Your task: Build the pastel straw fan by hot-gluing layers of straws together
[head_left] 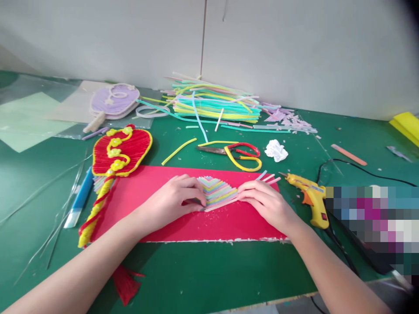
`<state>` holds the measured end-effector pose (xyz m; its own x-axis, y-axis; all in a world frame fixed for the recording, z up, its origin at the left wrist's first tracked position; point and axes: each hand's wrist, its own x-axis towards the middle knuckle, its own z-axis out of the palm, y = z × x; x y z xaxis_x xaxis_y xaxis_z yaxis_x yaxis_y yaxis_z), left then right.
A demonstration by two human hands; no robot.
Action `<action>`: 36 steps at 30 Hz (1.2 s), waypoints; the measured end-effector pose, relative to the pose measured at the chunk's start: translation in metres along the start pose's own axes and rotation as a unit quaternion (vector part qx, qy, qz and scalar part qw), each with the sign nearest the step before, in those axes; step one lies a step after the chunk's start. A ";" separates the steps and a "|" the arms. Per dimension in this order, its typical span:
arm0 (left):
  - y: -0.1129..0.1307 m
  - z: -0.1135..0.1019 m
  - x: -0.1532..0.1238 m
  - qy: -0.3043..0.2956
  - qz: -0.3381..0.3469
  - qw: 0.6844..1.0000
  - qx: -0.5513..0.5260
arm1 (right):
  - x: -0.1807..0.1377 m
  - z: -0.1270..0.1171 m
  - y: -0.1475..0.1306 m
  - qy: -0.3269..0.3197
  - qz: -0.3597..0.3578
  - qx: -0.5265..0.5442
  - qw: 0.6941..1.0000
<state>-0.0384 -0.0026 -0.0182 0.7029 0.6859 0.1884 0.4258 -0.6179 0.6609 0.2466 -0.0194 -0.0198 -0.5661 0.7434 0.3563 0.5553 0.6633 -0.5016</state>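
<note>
A striped panel of pastel pipe cleaners (218, 192), laid in V-shaped rows, rests on a red foam board (124, 213). My left hand (178, 196) is closed at the panel's left edge, fingertips curled against it. Opposite, my right hand (266, 201) pinches the panel's right end, and several loose strip ends (270, 178) stick out beyond its fingers. Just past the board lie scissors (242, 155) with red and yellow handles. A red fan (126, 152) with yellow flowers and a twisted handle overlaps the board's left side.
Bundled pipe cleaners (216, 104) lie at the back by the wall, near a lilac fan (114, 100). To the right are a yellow glue gun (310, 198) with its cord and crumpled white paper (276, 150). A blue cutter (80, 196) and red tassel (126, 285) lie left.
</note>
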 end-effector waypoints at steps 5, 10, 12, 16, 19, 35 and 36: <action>-0.001 0.001 0.000 0.004 -0.001 1.000 -0.004 | 0.000 0.000 0.002 0.000 0.006 0.005 1.000; -0.001 0.001 0.000 0.005 -0.005 1.000 -0.004 | 0.001 0.001 0.004 0.015 0.023 0.040 0.999; -0.001 0.001 -0.001 0.006 -0.006 1.000 -0.004 | 0.001 0.001 0.006 0.019 0.034 0.054 0.998; -0.002 0.001 -0.001 0.008 0.000 1.000 -0.008 | 0.001 0.002 0.007 0.031 0.035 0.046 0.998; -0.003 0.001 -0.001 0.011 0.001 1.000 -0.009 | 0.002 0.001 0.006 0.031 0.039 0.049 0.998; -0.004 0.001 0.000 0.012 0.011 1.000 -0.008 | 0.006 0.001 0.002 0.038 0.067 0.059 0.995; -0.004 0.001 0.000 0.012 0.010 1.000 -0.007 | 0.007 0.001 0.001 0.035 0.070 0.059 0.995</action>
<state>-0.0394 -0.0004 -0.0213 0.6979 0.6820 0.2188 0.4030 -0.6265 0.6672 0.2429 -0.0139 -0.0190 -0.4412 0.8351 0.3287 0.5478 0.5407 -0.6385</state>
